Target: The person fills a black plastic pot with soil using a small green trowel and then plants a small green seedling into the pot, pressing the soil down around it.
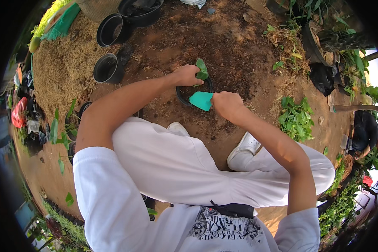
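Note:
A black plastic pot (210,85) with dark soil inside stands on the ground before me. My left hand (188,75) is over its far left rim, holding a leafy green cutting (202,70) upright; the fingers hide its lower stem. In my right hand (228,104) is a teal hand trowel (201,100), gripped at the handle. Its blade lies over the near side of the pot, tilted toward the soil. The fist covers the handle.
Black pots (107,68) stand at the left beside a heap of dry husks (60,60). Dark loose soil (226,41) spreads beyond the pot. Leafy cuttings (296,119) lie at the right, near a wooden-handled tool (357,108). Another person (365,132) is at the far right.

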Motion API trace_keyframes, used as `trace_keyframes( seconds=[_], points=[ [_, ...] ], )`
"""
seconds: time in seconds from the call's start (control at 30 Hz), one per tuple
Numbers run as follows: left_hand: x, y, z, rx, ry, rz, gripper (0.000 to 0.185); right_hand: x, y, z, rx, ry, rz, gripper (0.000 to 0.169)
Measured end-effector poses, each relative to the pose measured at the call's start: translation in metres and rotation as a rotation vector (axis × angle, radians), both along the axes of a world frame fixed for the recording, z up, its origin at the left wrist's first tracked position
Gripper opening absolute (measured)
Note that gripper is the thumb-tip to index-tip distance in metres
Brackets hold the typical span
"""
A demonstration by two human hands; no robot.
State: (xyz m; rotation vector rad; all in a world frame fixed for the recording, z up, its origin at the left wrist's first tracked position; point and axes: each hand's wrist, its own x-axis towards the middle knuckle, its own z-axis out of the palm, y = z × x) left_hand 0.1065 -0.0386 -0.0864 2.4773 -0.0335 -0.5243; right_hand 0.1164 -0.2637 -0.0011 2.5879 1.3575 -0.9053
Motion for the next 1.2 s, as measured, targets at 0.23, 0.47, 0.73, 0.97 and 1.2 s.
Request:
trace_keyframes(
  seconds=[0.23,0.47,0.73,0.97,1.2],
  points=[
    [-0.003,0.002,0.01,-0.006,0.053,0.038,0.049,0.007,0.017,0.021,-0.052,0.013,0.042,0.02],
    [-0.006,0.006,0.006,0.004,0.081,0.068,0.054,0.001,0.007,0.04,0.072,0.118,-0.031,0.019],
    [-0.002,0.002,-0.002,-0.039,0.01,0.076,0.053,-0.031,0.0,-0.02,0.09,0.01,-0.038,0.014],
    [0.003,0.005,0.007,0.013,0.074,0.069,0.052,-0.008,0.009,-0.001,0.066,0.124,-0.094,0.019],
    [-0.003,0.005,-0.009,-0.049,0.096,0.049,0.046,0.045,-0.028,0.078,-0.046,0.215,-0.124,0.027]
  ],
)
